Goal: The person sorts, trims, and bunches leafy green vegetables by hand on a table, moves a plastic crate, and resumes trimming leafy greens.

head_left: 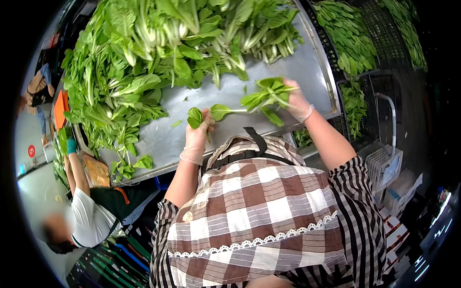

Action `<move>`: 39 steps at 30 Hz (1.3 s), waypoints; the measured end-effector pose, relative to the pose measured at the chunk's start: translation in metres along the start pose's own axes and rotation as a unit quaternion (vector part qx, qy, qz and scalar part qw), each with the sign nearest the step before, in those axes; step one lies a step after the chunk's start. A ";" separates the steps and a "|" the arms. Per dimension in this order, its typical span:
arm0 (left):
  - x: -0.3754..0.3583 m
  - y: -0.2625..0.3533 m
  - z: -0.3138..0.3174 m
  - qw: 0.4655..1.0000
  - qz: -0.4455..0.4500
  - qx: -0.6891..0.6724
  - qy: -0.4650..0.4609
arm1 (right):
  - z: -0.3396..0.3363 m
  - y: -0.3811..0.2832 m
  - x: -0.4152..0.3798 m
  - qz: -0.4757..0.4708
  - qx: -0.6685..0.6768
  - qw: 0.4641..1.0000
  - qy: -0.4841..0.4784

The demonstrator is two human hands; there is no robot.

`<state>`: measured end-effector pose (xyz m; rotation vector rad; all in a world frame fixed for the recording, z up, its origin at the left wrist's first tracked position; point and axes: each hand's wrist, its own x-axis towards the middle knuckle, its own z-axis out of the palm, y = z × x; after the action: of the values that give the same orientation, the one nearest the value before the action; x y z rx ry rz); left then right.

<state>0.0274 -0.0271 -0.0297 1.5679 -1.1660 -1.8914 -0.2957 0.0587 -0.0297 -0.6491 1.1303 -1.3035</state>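
My left hand (pixel 198 132), in a clear glove, is closed on a small green leaf (pixel 195 117) near the table's front edge. My right hand (pixel 297 101), gloved too, grips a bunch of leafy greens (pixel 269 93) with pale stems, held over the right part of the metal table (pixel 192 98). A single leaf with a white stem (pixel 223 111) stretches between the two hands. Beyond them a large heap of leafy greens (pixel 144 43) covers the back and left of the table. Loose leaf scraps lie on the bare metal.
Black crates of greens (pixel 345 38) stand along the table's right side, with a white basket (pixel 384 165) lower down. At left, a co-worker (pixel 98 216) with a green glove handles greens. An orange container (pixel 61 109) sits by the table's left edge.
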 end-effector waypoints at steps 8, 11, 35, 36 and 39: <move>0.031 -0.027 0.003 0.986 0.056 0.154 -0.013 | -0.096 -0.022 -0.131 -0.217 -0.024 0.935 0.279; 0.028 -0.018 0.013 0.991 -0.005 0.129 -0.040 | -0.129 -0.017 -0.181 -0.208 0.020 0.892 0.402; -0.005 0.032 0.037 0.977 -0.076 -0.133 -0.151 | 0.028 0.042 -0.017 -0.172 -0.681 0.701 0.121; -0.011 0.034 0.034 0.974 -0.081 -0.157 -0.140 | 0.025 0.059 -0.007 -0.213 -0.666 0.702 0.133; -0.021 0.032 0.027 0.942 -0.078 -0.266 -0.187 | 0.016 0.047 -0.003 -0.231 -0.618 0.741 0.127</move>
<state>0.0021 -0.0200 0.0087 1.0575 -0.5799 -2.4228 -0.2619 0.0678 -0.0653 -1.8586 2.1569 -0.8676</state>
